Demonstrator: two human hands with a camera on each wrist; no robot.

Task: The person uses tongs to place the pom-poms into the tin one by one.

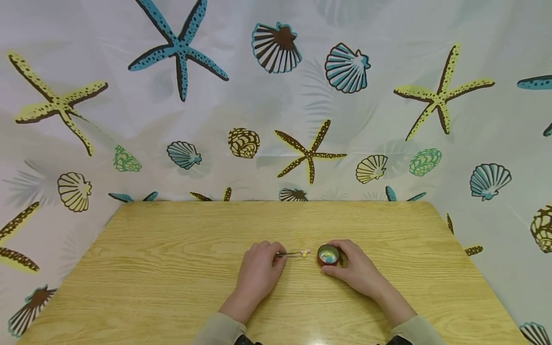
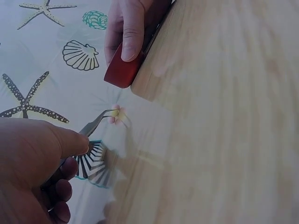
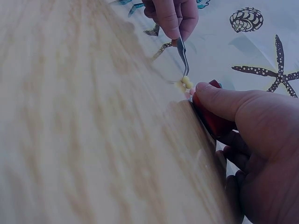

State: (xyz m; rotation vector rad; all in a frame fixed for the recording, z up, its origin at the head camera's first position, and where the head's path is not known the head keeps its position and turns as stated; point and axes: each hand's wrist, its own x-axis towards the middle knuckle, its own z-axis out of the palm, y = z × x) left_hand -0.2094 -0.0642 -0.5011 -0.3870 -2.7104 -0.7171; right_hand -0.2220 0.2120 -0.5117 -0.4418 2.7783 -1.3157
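My left hand [image 1: 258, 270] pinches a pair of metal tweezers [image 1: 288, 254], which point right. At their tips is a small cluster of yellow and pink beads [image 1: 305, 252]. One yellow bead [image 2: 114, 113] sits between the tips in the left wrist view; whether it is squeezed I cannot tell. My right hand [image 1: 355, 268] holds a small round red cup [image 2: 122, 72] from its right side, thumb and fingers about its wall. Blue, yellow and white pieces lie inside the cup in the head view. The cup stands just right of the beads, apart from the tweezers.
A wood-grain table [image 1: 172, 268] lies under both hands. Behind it and on both sides hangs a pale cloth [image 1: 276, 105] printed with starfish and shells, meeting the table's back edge.
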